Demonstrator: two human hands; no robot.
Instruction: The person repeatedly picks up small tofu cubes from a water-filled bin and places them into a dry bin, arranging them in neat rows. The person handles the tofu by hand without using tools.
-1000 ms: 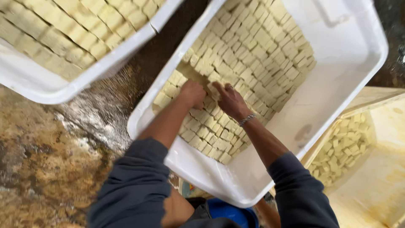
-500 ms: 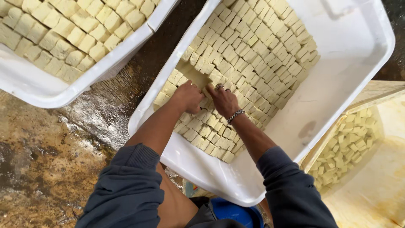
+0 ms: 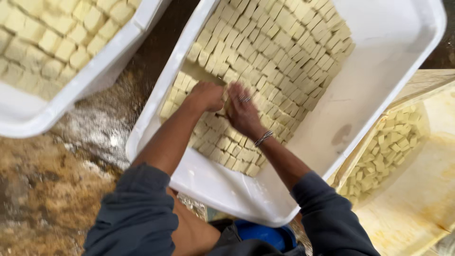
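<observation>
Item: pale yellow tofu-like cubes [image 3: 279, 61], cut small and packed in tight rows, many standing on edge.
Location: inside a large white plastic tub [image 3: 388, 80] that fills the centre and 1 o'clock of the view; cubes cover its left and middle, while its floor at 3 o'clock is bare.
Left hand [image 3: 207, 96]: curled, fingers bent down onto the cubes at the edge of a gap in the rows; whether it grips one I cannot tell.
Right hand [image 3: 242, 110]: just beside the left, fingers pressed among the cubes, ring and wrist bangle showing; grip likewise unclear.
Handling, judged: each cube looks light, soft, moist, likely slippery and easy to crumble; best taken by opposite flat faces with a gentle pinch, or nudged as a row with flat fingers.
Second tub [image 3: 109, 66]: white, at 10 o'clock, also holding rows of cubes.
Yellowish container [image 3: 426, 156]: at 4 o'clock, with loose cubes heaped at one end.
Floor [image 3: 42, 189]: wet, brownish, at 8 o'clock.
Blue object [image 3: 265, 234]: at 6 o'clock, partly hidden by dark sleeves.
Labels and signs: none visible on any tub.
</observation>
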